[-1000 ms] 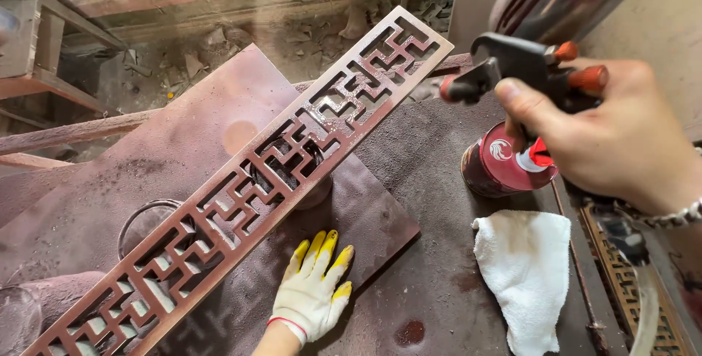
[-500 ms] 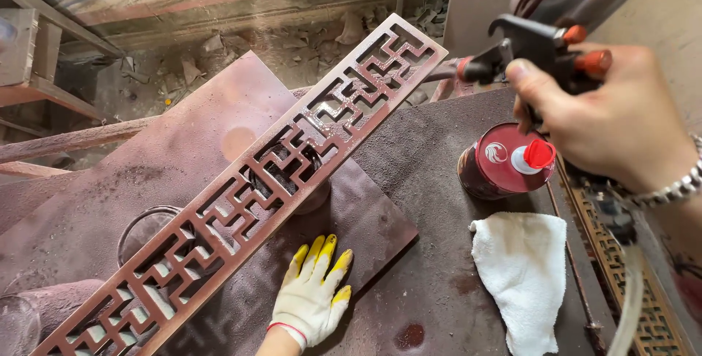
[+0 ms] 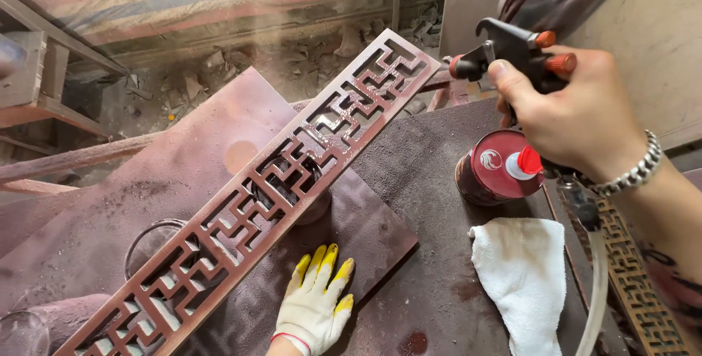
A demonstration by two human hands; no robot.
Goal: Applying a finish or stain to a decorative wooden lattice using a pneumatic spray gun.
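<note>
Right hand (image 3: pixel 578 122) gripped a spray gun (image 3: pixel 512 52) aimed at the lattice panel (image 3: pixel 270 188); gloved left hand (image 3: pixel 314 308) lay flat, fingers spread, on the board (image 3: pixel 183 173).

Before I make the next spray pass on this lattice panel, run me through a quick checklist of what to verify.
1. Spray gun gripped in right hand: ok.
2. Nozzle aimed toward the long reddish-brown wooden lattice panel: ok.
3. Left hand in the white and yellow glove flat on the board, beside the panel and clear of the nozzle: ok.
4. Red round can capped: ok.
5. White cloth apart from the panel: ok.
6. Hose free of kinks: cannot tell.
</note>
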